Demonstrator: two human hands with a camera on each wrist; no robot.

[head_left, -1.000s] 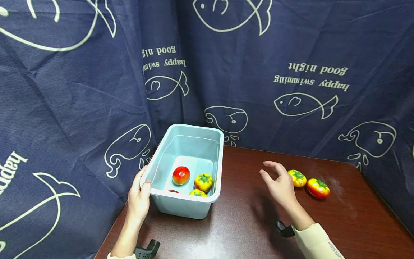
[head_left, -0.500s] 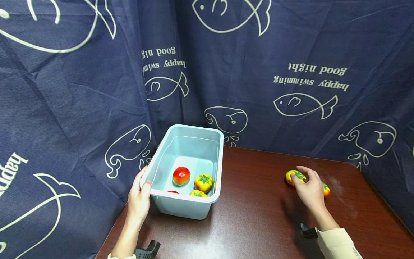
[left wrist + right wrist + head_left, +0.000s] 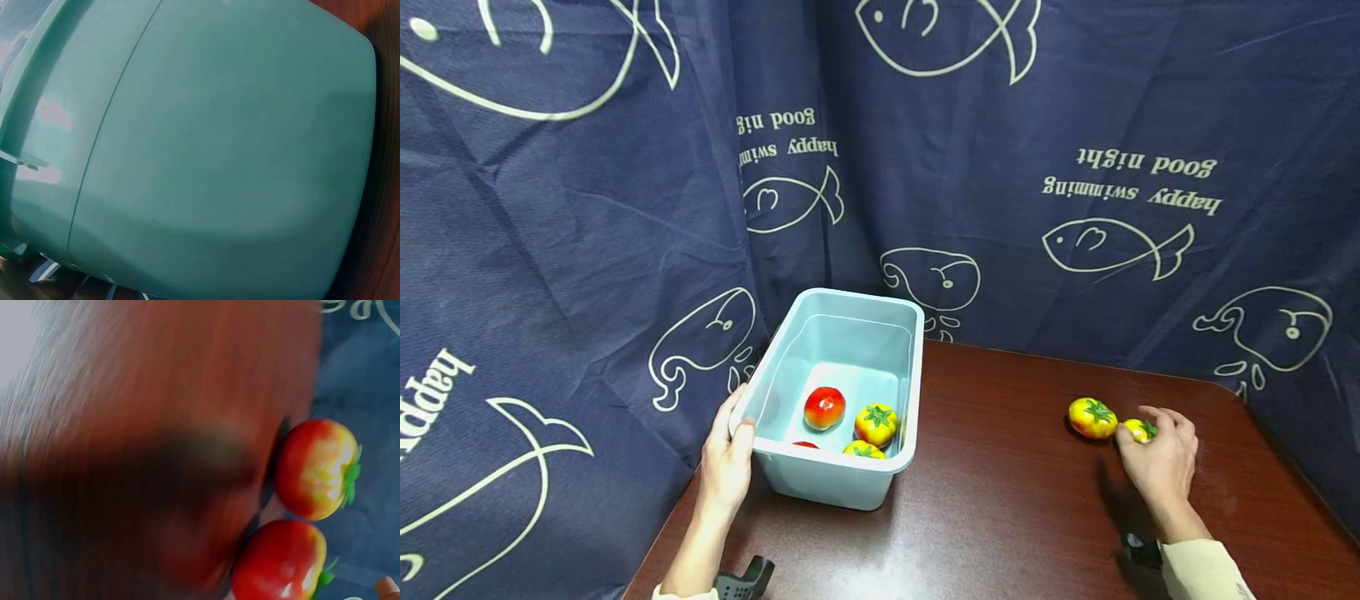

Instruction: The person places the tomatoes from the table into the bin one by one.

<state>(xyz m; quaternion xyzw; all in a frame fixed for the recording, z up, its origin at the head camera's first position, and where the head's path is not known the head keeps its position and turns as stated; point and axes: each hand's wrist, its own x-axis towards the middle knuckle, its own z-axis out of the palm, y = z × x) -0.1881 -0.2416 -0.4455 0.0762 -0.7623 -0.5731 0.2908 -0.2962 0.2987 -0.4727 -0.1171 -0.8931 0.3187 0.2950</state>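
My left hand (image 3: 727, 462) grips the near left corner of the rim of a light blue plastic bin (image 3: 823, 483). Inside lie a red tomato (image 3: 824, 408), a yellow-red tomato (image 3: 876, 425) and others partly hidden by the front wall. On the right, my right hand (image 3: 1165, 454) curves its thumb and fingers round the farther-right tomato (image 3: 1138, 430), which rests on the table. Another yellow-red tomato (image 3: 1092, 418) sits just left of it. The right wrist view shows the held tomato (image 3: 278, 562) low, with a fingertip (image 3: 387, 587) at the corner. Bin wall (image 3: 219, 137) fills the left wrist view.
The brown wooden table (image 3: 992, 483) spreads between the bin and the pair of tomatoes. A dark blue curtain (image 3: 985, 150) with white fish and whale drawings hangs along the back and sides.
My right hand has moved rightward, passing over the left tomato, and now lies round the right one. My left hand keeps its grip on the bin, which stays in place.
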